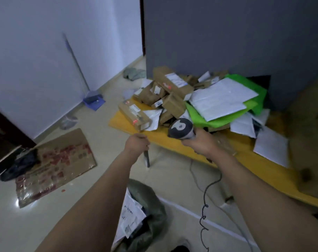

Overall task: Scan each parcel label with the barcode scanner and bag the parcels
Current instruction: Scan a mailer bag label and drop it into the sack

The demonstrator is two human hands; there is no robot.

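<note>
Labels (176,80) on brown cardboard parcels (134,116) are unreadable; my right hand (200,143) grips the grey barcode scanner (181,128), left hand (136,144) fisted, empty.

Left wall: plain white painted wall (36,51), a bit blue in the dim light.
Right wall: big flat dark grey wall (227,33).
Floor: shiny pale cream tiled floor (103,124), with one bright spot of light.
Table: yellow wooden table (254,164) against the grey wall.
Door: dark brown door (1,135), far left.
</note>
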